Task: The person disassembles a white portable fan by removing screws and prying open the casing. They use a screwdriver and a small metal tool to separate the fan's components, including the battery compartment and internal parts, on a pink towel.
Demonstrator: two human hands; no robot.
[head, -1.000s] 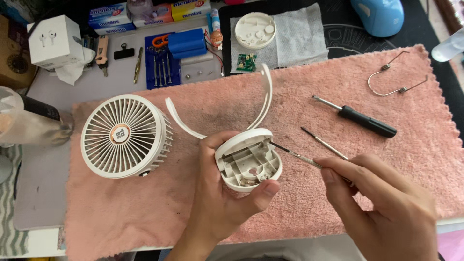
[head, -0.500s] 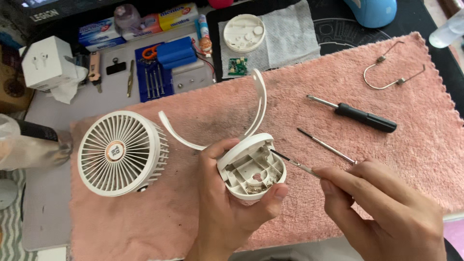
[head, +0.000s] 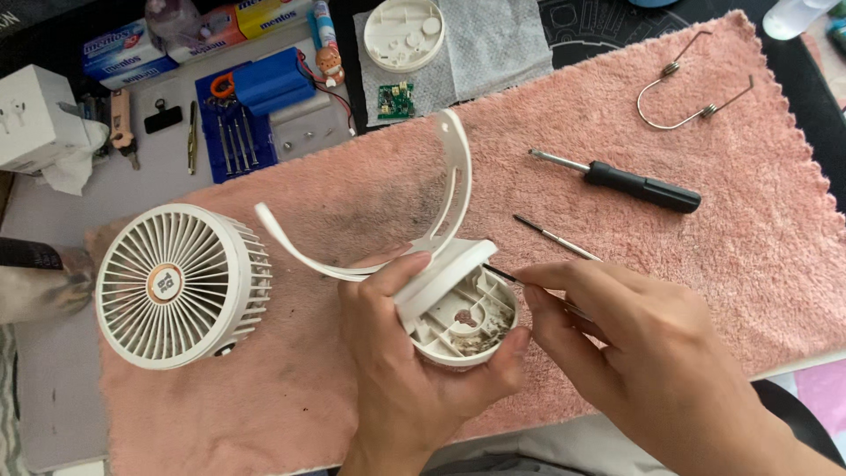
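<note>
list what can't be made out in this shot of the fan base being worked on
Head view only:
- Thin tool: its shaft vanishes under the right hand.
- Round base: underside covered by the left hand.
- Base interior: dirt-smeared, parts too small to identify.
- Bottle: cut off by the top edge.

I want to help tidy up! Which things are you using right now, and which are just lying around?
In use:
left hand holding the opened white fan base
right hand poking a thin metal tool into it

Lying about:
white fan head
black-handled screwdriver
bent wire bracket
green circuit board
blue battery pack
round white cover
</note>
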